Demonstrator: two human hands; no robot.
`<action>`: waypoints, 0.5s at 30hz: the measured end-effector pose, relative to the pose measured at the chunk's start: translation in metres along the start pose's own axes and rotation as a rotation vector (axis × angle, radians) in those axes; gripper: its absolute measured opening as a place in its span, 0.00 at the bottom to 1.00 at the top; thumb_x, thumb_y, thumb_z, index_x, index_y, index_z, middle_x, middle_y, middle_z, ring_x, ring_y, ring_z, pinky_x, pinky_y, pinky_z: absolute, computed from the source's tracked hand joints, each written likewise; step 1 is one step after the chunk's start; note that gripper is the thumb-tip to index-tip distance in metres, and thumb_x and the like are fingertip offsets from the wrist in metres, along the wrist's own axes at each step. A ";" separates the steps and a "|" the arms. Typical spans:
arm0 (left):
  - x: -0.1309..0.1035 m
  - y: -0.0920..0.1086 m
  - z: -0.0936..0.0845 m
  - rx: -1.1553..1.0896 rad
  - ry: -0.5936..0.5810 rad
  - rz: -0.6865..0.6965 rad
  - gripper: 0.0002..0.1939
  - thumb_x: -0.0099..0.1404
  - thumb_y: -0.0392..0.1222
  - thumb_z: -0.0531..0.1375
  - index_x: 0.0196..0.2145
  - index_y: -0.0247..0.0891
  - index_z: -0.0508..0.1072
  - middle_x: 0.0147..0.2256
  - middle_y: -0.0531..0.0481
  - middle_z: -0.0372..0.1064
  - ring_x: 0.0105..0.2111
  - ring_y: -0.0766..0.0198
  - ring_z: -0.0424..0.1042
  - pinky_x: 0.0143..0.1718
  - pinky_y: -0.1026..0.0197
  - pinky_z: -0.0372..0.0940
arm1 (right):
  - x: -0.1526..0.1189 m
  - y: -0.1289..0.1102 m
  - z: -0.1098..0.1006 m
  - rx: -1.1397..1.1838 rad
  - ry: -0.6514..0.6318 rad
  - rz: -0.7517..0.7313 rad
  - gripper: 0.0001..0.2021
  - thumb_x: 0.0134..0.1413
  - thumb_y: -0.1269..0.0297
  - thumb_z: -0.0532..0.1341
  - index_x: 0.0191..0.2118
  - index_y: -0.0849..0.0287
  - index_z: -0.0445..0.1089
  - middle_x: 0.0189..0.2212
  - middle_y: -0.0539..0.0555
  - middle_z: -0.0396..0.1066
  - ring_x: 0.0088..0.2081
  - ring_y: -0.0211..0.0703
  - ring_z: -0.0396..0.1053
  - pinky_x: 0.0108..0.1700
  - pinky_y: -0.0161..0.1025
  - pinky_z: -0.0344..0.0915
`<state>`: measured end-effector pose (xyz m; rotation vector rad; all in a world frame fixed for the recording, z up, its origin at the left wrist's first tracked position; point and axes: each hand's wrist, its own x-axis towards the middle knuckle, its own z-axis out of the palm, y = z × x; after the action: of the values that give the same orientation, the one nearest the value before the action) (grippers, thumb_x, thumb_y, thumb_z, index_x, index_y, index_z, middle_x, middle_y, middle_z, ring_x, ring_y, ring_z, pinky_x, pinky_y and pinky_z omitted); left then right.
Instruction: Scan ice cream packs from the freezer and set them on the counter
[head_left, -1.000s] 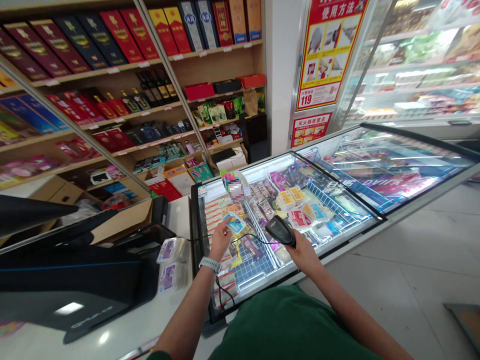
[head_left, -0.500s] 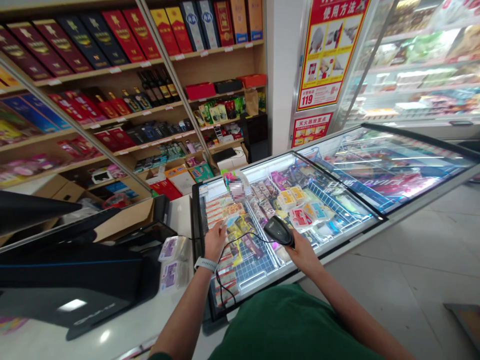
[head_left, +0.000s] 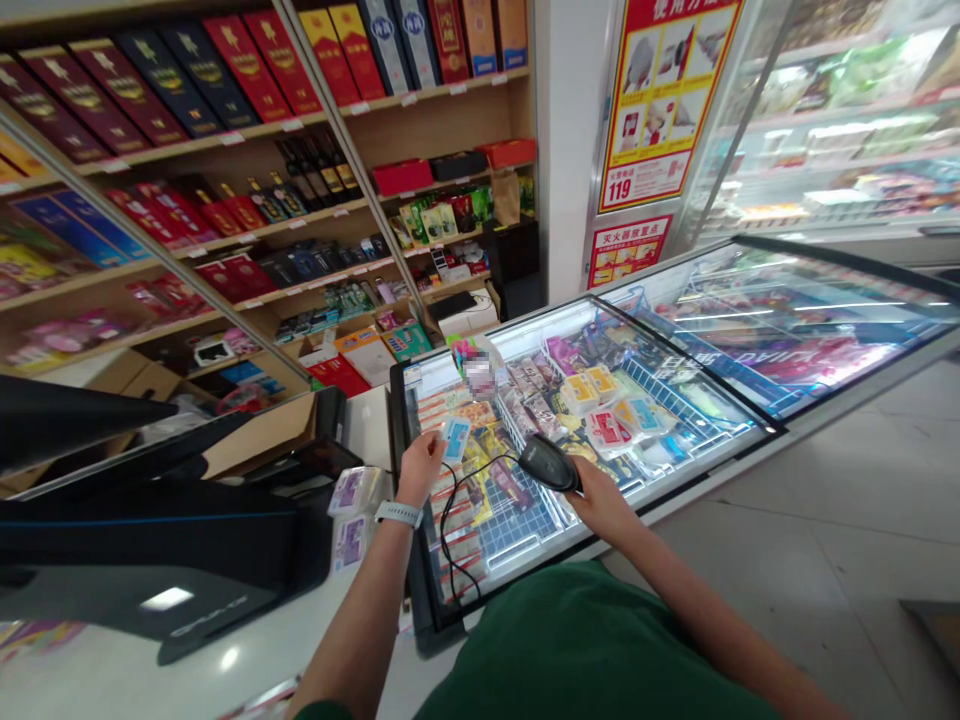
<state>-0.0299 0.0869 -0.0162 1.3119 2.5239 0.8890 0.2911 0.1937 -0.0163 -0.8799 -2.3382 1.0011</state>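
Note:
My left hand point(head_left: 420, 466), a pale watch band on its wrist, is closed on the edge of a small flat blue-and-white packet point(head_left: 456, 439) above the left end of the glass-topped freezer; its print is too small to read. In my right hand point(head_left: 601, 498) is a black barcode scanner point(head_left: 550, 462), gripped by its handle, its head toward the left. A black cable point(head_left: 448, 520) loops from the scanner toward the left over the glass. Right of the scanner, packs with red point(head_left: 606, 428), yellow and blue labels lie together on the freezer.
The freezer point(head_left: 600, 548) holds wire baskets of packaged goods. Two purple-labelled clear packs point(head_left: 351, 540) sit on the white counter point(head_left: 292, 625) beside a black checkout machine point(head_left: 225, 560). Shelves of boxes and bottles line the back, and a red fire notice point(head_left: 667, 100) hangs on the wall.
My left hand has moved slightly left and turned, bringing the blue-and-white packet's face into clearer view. The scanner has shifted slightly left with my right hand. The cable hangs in a different loop.

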 end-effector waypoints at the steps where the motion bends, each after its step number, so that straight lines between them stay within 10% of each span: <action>1: 0.000 0.000 -0.001 -0.009 -0.001 -0.001 0.14 0.61 0.42 0.55 0.43 0.36 0.73 0.31 0.49 0.70 0.30 0.64 0.69 0.34 0.64 0.62 | 0.000 0.000 0.001 0.004 0.000 -0.007 0.19 0.48 0.74 0.54 0.48 0.63 0.63 0.43 0.60 0.70 0.45 0.50 0.68 0.48 0.46 0.64; 15: -0.002 0.009 -0.003 -0.046 -0.047 0.116 0.32 0.59 0.34 0.55 0.61 0.46 0.58 0.30 0.54 0.63 0.28 0.67 0.65 0.37 0.62 0.64 | 0.002 0.000 0.009 -0.007 -0.031 -0.036 0.19 0.48 0.76 0.55 0.48 0.60 0.64 0.42 0.59 0.69 0.44 0.49 0.67 0.47 0.45 0.64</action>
<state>-0.0234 0.0877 -0.0086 1.4600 2.3990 0.9215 0.2838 0.1905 -0.0217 -0.8274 -2.3765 0.9994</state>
